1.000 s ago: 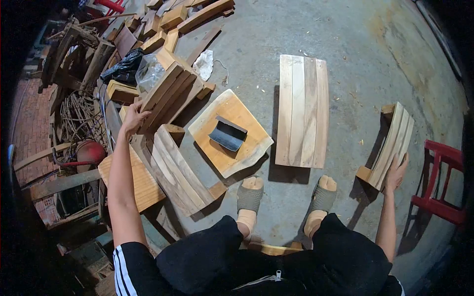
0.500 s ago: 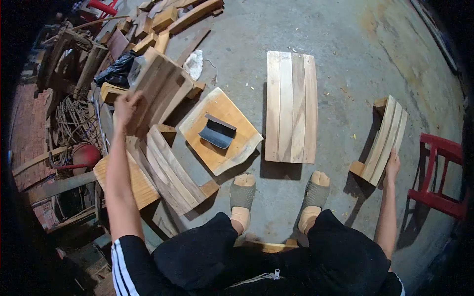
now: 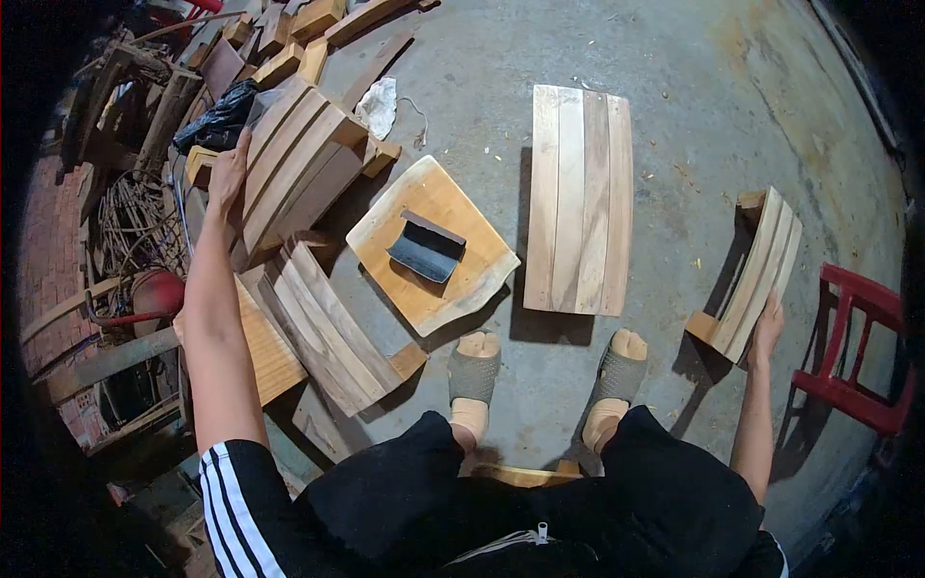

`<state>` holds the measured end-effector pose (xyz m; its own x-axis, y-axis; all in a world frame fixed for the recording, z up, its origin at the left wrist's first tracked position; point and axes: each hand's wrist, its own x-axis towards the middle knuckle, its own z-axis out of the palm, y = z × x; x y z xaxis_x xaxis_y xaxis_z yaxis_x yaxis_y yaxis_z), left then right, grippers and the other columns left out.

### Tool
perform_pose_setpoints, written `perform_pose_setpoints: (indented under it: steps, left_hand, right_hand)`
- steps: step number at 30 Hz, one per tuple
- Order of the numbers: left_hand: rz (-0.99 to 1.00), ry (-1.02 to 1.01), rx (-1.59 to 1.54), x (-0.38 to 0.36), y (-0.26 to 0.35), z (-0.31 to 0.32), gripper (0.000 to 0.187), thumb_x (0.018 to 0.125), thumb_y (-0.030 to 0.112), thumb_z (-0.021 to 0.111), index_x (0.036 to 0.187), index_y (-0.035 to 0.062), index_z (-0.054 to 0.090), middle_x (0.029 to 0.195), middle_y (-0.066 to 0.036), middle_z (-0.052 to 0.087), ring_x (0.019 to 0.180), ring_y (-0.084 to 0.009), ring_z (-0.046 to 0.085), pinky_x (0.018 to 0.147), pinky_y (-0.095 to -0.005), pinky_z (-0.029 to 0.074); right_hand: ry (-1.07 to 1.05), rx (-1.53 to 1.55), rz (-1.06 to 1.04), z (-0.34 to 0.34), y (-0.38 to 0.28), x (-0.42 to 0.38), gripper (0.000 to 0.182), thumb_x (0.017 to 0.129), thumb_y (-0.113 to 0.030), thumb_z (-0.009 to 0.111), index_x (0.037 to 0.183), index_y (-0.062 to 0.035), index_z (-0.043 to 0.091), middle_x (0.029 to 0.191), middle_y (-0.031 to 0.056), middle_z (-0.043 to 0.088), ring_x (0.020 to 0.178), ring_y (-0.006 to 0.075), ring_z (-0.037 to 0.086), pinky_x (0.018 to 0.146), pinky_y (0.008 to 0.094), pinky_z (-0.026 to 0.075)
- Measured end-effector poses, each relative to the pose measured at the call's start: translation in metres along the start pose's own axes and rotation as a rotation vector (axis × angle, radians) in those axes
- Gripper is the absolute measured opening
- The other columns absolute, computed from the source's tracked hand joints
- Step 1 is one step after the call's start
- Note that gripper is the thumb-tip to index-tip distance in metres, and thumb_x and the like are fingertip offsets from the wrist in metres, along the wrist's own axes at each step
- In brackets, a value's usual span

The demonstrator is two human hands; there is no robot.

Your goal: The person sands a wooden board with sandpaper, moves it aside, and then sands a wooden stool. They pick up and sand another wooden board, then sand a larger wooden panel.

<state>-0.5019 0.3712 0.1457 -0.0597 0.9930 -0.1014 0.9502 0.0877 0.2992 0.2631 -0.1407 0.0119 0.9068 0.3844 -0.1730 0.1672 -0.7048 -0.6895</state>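
My left hand (image 3: 229, 176) grips the left edge of a slatted wooden panel (image 3: 294, 144), tilted with its slats facing up and left. Below it, another slatted panel (image 3: 332, 332) with an end block leans at an angle. On the right, my right hand (image 3: 768, 329) is closed around the lower right edge of a narrower slatted panel (image 3: 761, 270) standing on its side, end blocks to the left. Between them a fourth, wider panel (image 3: 580, 202) lies slats up on the floor. Left of that is a yellowish board (image 3: 424, 188) bearing a dark curved trough-shaped piece (image 3: 427, 252).
Offcuts (image 3: 279, 63) and a black plastic bag (image 3: 217, 120) are heaped at the upper left, near a white cloth (image 3: 379, 108). A red plastic chair (image 3: 848, 347) lies at the right. Coiled rope (image 3: 135, 231) and a red round object (image 3: 157, 291) are at the left.
My left hand has turned its panel over, from the hollow underside showing to the slatted outer face. My right hand keeps its hold, and its panel has barely moved.
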Motion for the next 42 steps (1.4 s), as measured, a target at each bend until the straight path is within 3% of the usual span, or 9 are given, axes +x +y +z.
perform_pose_setpoints:
  steps: [4, 8, 15, 18, 19, 20, 23, 27, 42]
  left_hand:
    - [0.121, 0.127, 0.015, -0.006, -0.013, 0.016, 0.073, 0.096, 0.066, 0.039, 0.111, -0.0002, 0.067, 0.101, -0.021, 0.069, 0.099, -0.0339, 0.064, 0.088, -0.0372, 0.045]
    - [0.183, 0.165, 0.181, -0.006, -0.014, 0.037, 0.068, 0.096, 0.058, 0.04, 0.145, 0.0115, 0.043, 0.13, -0.025, 0.057, 0.123, -0.0422, 0.052, 0.102, -0.0466, 0.039]
    - [0.509, 0.124, 0.54, -0.053, 0.0, 0.038, 0.119, 0.065, 0.078, 0.067, 0.157, 0.026, 0.013, 0.16, -0.022, 0.015, 0.142, -0.0486, 0.025, 0.103, -0.0755, 0.022]
    - [0.414, 0.007, 0.675, -0.06, 0.005, 0.023, 0.122, 0.061, 0.07, 0.076, 0.157, 0.0333, 0.008, 0.16, -0.022, 0.013, 0.141, -0.0505, 0.024, 0.103, -0.0754, 0.024]
    - [0.334, -0.065, 0.659, -0.059, 0.01, 0.018, 0.12, 0.064, 0.047, 0.084, 0.156, 0.0379, 0.007, 0.16, -0.024, 0.013, 0.141, -0.052, 0.024, 0.102, -0.0759, 0.026]
    - [0.325, -0.065, 0.664, -0.054, 0.005, 0.022, 0.12, 0.064, 0.047, 0.084, 0.156, 0.0379, 0.007, 0.16, -0.024, 0.013, 0.141, -0.052, 0.024, 0.102, -0.0759, 0.026]
    - [0.365, 0.037, 0.465, -0.067, 0.012, 0.032, 0.108, 0.073, -0.002, 0.071, 0.156, 0.0319, 0.01, 0.157, -0.028, 0.016, 0.14, -0.0521, 0.025, 0.11, -0.0633, 0.029]
    - [0.447, 0.176, 0.348, -0.07, -0.007, 0.036, 0.107, 0.067, -0.018, 0.061, 0.156, 0.0238, 0.017, 0.154, -0.03, 0.023, 0.14, -0.0503, 0.026, 0.117, -0.0512, 0.024]
    - [0.44, 0.291, 0.455, -0.074, -0.001, 0.062, 0.101, 0.069, -0.015, 0.06, 0.155, 0.0165, 0.018, 0.15, -0.029, 0.031, 0.139, -0.0471, 0.029, 0.116, -0.0513, 0.026]
  right_hand:
    - [0.008, 0.054, -0.006, 0.003, 0.0, 0.0, 0.06, 0.1, -0.051, 0.047, 0.115, 0.006, 0.061, 0.103, 0.0152, 0.068, 0.093, 0.0231, 0.064, 0.085, 0.036, 0.047]
    - [-0.002, 0.015, -0.007, 0.0, 0.0, 0.002, 0.06, 0.101, -0.05, 0.046, 0.116, 0.0058, 0.061, 0.105, 0.0158, 0.068, 0.094, 0.0236, 0.064, 0.085, 0.0364, 0.047]
    - [0.001, -0.018, -0.003, 0.001, 0.002, 0.002, 0.062, 0.1, -0.053, 0.045, 0.12, 0.0034, 0.061, 0.108, 0.017, 0.068, 0.097, 0.0254, 0.065, 0.087, 0.0374, 0.047]
    - [-0.016, -0.009, -0.014, 0.0, 0.013, 0.011, 0.063, 0.099, -0.055, 0.045, 0.12, 0.0029, 0.061, 0.108, 0.017, 0.068, 0.098, 0.0258, 0.065, 0.088, 0.0373, 0.046]
    - [-0.005, -0.043, -0.021, 0.0, 0.014, 0.014, 0.063, 0.099, -0.055, 0.045, 0.12, 0.0023, 0.061, 0.108, 0.0167, 0.068, 0.098, 0.0263, 0.064, 0.088, 0.0373, 0.046]
    - [-0.014, -0.042, -0.024, 0.001, 0.016, 0.014, 0.063, 0.099, -0.055, 0.045, 0.12, 0.0023, 0.061, 0.108, 0.0167, 0.068, 0.098, 0.0263, 0.064, 0.088, 0.0373, 0.046]
    - [0.025, -0.045, -0.017, 0.001, 0.013, 0.011, 0.066, 0.098, -0.059, 0.045, 0.107, 0.0046, 0.062, 0.096, 0.0173, 0.067, 0.087, 0.0259, 0.063, 0.082, 0.038, 0.047]
    - [0.054, -0.104, -0.057, -0.002, 0.026, 0.021, 0.066, 0.098, -0.059, 0.045, 0.106, 0.0049, 0.063, 0.094, 0.0179, 0.067, 0.085, 0.0259, 0.062, 0.08, 0.0382, 0.047]
    - [0.033, -0.116, -0.041, 0.001, 0.003, 0.008, 0.066, 0.099, -0.056, 0.043, 0.117, 0.0037, 0.064, 0.105, 0.0176, 0.068, 0.097, 0.0264, 0.064, 0.087, 0.038, 0.047]
